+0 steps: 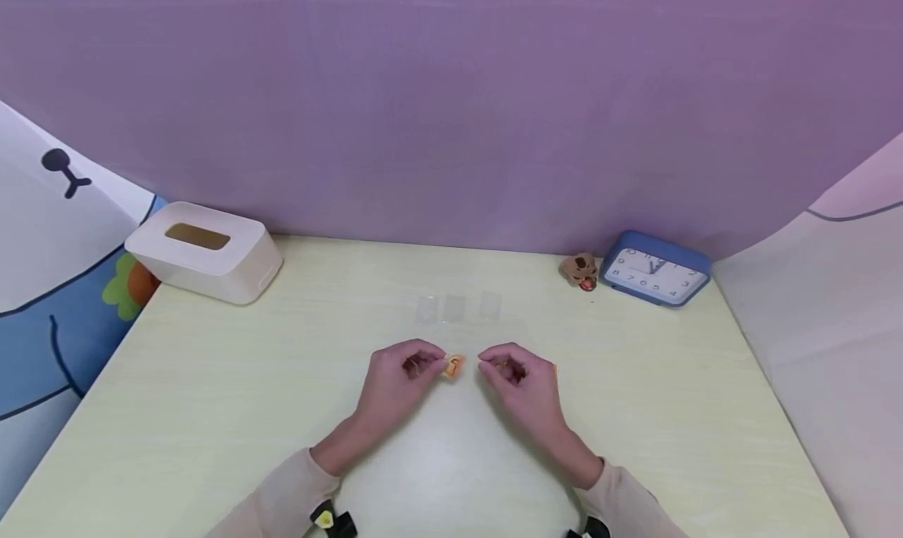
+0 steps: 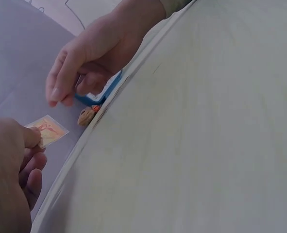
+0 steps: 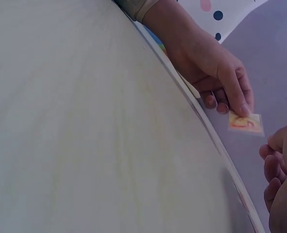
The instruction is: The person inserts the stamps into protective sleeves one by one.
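A small orange card [image 1: 453, 366] in a clear sleeve is pinched between the thumb and index finger of my left hand [image 1: 398, 381]. The left wrist view also has the card [image 2: 50, 130] at the fingertips of my left hand [image 2: 9, 167]. Just right of the card, my right hand [image 1: 525, 389] hovers with bent fingers, its thumb and index tips close together and nothing visible between them. A sliver of orange [image 1: 555, 371] shows behind that hand, mostly hidden. Three transparent rectangles, left [image 1: 427, 310], middle [image 1: 455, 309] and right [image 1: 490, 306], lie in a row beyond the hands.
A white tissue box [image 1: 240, 267] stands at the table's back left. Towards the back right are a small brown figure [image 1: 578, 268] and a blue clock [image 1: 656, 269]. A purple cloth [image 1: 437, 114] hangs behind the pale table [image 1: 233, 381].
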Demonstrator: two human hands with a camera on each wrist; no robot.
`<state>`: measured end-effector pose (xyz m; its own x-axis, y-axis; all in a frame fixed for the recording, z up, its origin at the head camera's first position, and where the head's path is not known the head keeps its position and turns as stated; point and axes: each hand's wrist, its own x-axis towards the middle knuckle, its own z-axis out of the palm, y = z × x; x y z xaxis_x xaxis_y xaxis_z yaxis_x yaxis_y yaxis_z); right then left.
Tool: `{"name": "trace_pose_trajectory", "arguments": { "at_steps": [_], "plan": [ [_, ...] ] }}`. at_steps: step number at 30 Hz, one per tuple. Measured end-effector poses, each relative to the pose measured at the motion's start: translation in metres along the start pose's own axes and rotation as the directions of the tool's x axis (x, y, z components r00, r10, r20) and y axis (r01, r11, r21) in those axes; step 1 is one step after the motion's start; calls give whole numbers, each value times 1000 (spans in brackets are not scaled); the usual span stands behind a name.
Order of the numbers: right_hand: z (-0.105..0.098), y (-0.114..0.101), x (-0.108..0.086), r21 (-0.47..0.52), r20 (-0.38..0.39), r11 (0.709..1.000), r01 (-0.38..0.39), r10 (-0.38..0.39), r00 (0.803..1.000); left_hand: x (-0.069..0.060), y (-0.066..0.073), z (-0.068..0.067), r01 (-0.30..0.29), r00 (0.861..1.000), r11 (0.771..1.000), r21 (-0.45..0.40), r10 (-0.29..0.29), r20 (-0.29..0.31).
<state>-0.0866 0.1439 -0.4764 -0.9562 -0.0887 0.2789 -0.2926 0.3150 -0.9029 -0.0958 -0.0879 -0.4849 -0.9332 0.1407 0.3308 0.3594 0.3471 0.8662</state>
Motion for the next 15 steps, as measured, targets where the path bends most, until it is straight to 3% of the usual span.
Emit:
{"name": "trace_pose_trajectory", "arguments": {
  "at_steps": [9, 15],
  "plan": [
    [-19, 12, 1, -33, -26, 999, 23, -24, 999, 9, -13, -24, 85, 993, 996, 18, -84, -79],
    [-27, 20, 4, -140, 10, 989, 45, -44, 999, 17, -26, -40, 117, 984, 992, 37, -111, -136]
  ]
}}
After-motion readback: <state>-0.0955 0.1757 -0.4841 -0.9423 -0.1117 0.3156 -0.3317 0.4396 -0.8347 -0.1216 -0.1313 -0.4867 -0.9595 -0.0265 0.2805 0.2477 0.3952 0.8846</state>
